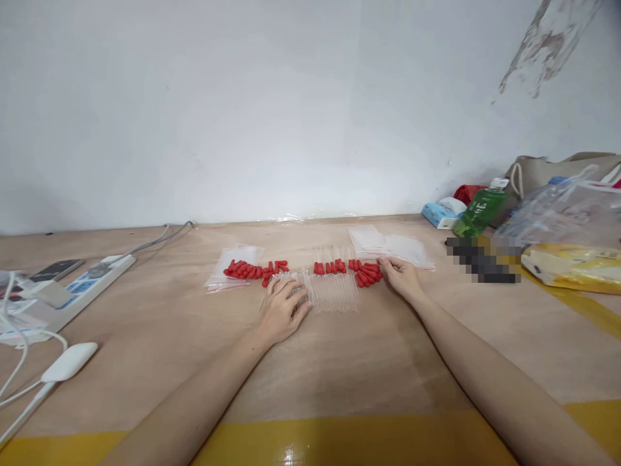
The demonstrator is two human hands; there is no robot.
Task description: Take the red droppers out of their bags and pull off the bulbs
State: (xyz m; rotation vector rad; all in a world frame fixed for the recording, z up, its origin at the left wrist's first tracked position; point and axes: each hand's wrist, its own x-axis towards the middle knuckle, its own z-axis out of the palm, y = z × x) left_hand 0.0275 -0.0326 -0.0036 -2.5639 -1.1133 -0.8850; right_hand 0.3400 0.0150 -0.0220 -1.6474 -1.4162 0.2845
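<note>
A row of clear glass droppers (334, 291) with red rubber bulbs (330, 266) lies across the middle of the wooden table (339, 362). The left hand (284, 310) rests flat and open on the left end of that row, fingers spread over the glass. The right hand (400, 275), at the row's right end, seems to pinch a red bulb, though the grip is too small to confirm. Behind the row's right end lie clear plastic bags (392, 246); a power strip (92, 278) sits far to its left.
</note>
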